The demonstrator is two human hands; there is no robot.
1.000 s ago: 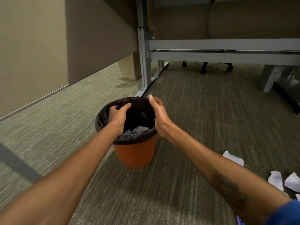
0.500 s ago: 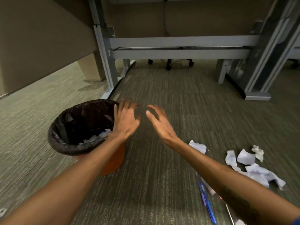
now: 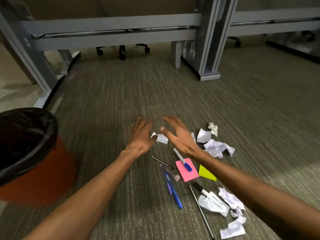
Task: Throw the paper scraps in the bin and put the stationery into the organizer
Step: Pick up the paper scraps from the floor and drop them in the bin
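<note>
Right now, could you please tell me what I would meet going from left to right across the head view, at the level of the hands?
bin → left hand → small paper scrap → right hand → crumpled paper scraps

Grey-green carpet floor (image 3: 107, 104) carried everything. Orange bin (image 3: 39, 174) with black liner stood at left. One paper scrap (image 3: 161, 138) lay mid-floor, crumpled scraps (image 3: 216, 147) to its right, more scraps (image 3: 230, 205) nearer camera. Between them lay: thin black pen (image 3: 161, 161), blue pens (image 3: 171, 186), pink sticky pad (image 3: 188, 176) with blue-capped marker (image 3: 182, 160) across it, yellow note (image 3: 206, 174), black marker (image 3: 199, 187). Grey desk leg (image 3: 209, 73) stood beyond.
</note>
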